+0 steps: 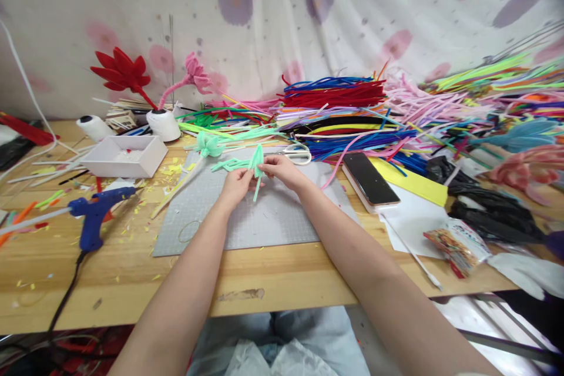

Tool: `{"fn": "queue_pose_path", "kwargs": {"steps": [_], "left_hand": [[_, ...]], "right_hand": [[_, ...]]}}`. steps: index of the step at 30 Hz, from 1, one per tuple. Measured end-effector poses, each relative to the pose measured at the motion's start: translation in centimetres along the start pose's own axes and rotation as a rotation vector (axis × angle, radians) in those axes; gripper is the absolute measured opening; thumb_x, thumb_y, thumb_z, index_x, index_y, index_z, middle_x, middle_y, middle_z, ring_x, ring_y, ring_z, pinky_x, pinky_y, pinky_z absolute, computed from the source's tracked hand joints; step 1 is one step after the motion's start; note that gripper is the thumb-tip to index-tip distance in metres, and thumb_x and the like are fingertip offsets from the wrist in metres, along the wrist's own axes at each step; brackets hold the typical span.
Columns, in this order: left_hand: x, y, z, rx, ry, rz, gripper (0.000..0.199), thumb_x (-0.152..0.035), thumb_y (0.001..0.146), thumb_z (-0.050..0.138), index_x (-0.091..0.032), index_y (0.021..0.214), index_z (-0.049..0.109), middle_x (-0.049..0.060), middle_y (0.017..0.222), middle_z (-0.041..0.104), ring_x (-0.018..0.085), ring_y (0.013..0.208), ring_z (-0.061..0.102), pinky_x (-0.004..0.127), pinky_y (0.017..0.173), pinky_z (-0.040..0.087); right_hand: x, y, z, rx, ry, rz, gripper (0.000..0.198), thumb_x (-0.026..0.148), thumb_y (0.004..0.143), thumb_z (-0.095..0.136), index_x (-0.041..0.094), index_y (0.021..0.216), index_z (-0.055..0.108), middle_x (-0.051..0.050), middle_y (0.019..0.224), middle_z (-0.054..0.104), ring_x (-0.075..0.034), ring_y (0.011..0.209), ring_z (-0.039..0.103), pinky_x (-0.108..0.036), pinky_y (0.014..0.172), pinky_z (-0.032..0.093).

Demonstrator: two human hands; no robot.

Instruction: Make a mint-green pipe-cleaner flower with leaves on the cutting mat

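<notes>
Over the grey cutting mat [282, 220], my left hand [237, 186] and my right hand [282, 170] pinch a mint-green pipe cleaner [256, 158] between them. It is bent into a pointed petal-like loop, and its loose end hangs below the fingers. More bent mint-green pipe cleaners [227, 164] lie just behind my left hand. Left of them rests a mint-green flower [208, 144] on a pale stem. White-handled scissors [298, 154] lie beyond my right hand.
A blue glue gun [97, 211] and a white box [125, 157] stand at left. Behind the mat are heaped coloured pipe cleaners [335, 94]. A phone [370, 179], a snack packet [458, 245] and a white cable [414, 255] lie at right. Yellow scraps litter the left side.
</notes>
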State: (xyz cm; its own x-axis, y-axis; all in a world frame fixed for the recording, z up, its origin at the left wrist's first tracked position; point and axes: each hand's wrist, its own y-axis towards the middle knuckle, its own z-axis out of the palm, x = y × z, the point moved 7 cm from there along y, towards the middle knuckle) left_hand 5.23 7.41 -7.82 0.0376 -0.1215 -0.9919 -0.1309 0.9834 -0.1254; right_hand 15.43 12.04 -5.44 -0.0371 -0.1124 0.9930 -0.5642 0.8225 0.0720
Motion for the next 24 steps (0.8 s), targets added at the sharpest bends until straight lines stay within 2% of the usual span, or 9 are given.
{"fn": "queue_pose_path", "kwargs": {"steps": [3,9,11,18,24], "left_hand": [[0.1,0.1,-0.1,0.018,-0.007,-0.003,0.018,-0.028,0.075,0.051,-0.012,0.073,0.058,0.006,0.068,0.065,0.017,0.061,0.064,0.028,0.055,0.052],[0.8,0.0,1.0,0.166,-0.128,-0.052,0.022,-0.032,0.078,0.051,-0.011,0.081,0.058,0.009,0.076,0.067,0.017,0.070,0.065,0.030,0.062,0.053],[0.7,-0.2,1.0,0.159,-0.130,-0.044,0.022,-0.032,0.078,0.052,-0.011,0.081,0.057,0.009,0.075,0.067,0.017,0.070,0.065,0.030,0.063,0.053],[0.1,-0.4,0.1,0.012,-0.101,-0.066,0.016,-0.025,0.078,0.052,-0.010,0.074,0.057,0.007,0.066,0.065,0.015,0.061,0.064,0.031,0.063,0.053],[0.8,-0.4,0.7,0.095,-0.193,-0.125,0.016,-0.025,0.076,0.056,-0.010,0.074,0.059,0.005,0.062,0.063,0.011,0.054,0.059,0.031,0.064,0.053]], "right_hand": [[0.1,-0.1,-0.1,0.003,0.007,0.005,0.027,0.038,0.060,0.062,0.014,0.057,0.051,0.006,0.049,0.042,-0.005,0.047,0.036,-0.021,0.048,0.027],[-0.3,0.1,0.0,-0.012,0.045,-0.017,0.029,0.041,0.062,0.061,0.014,0.057,0.049,0.006,0.050,0.044,-0.005,0.048,0.037,-0.021,0.048,0.028],[-0.3,0.1,0.0,-0.025,0.034,-0.018,0.029,0.041,0.062,0.061,0.014,0.058,0.050,0.006,0.049,0.045,-0.005,0.047,0.036,-0.021,0.048,0.028],[-0.4,0.1,-0.3,-0.056,-0.033,0.022,0.028,0.040,0.059,0.063,0.014,0.056,0.051,0.006,0.046,0.041,-0.005,0.045,0.035,-0.021,0.046,0.026],[-0.8,0.3,0.0,-0.059,-0.009,0.017,0.031,0.043,0.058,0.064,0.013,0.059,0.054,0.005,0.052,0.047,-0.005,0.046,0.035,-0.022,0.046,0.026]]}}
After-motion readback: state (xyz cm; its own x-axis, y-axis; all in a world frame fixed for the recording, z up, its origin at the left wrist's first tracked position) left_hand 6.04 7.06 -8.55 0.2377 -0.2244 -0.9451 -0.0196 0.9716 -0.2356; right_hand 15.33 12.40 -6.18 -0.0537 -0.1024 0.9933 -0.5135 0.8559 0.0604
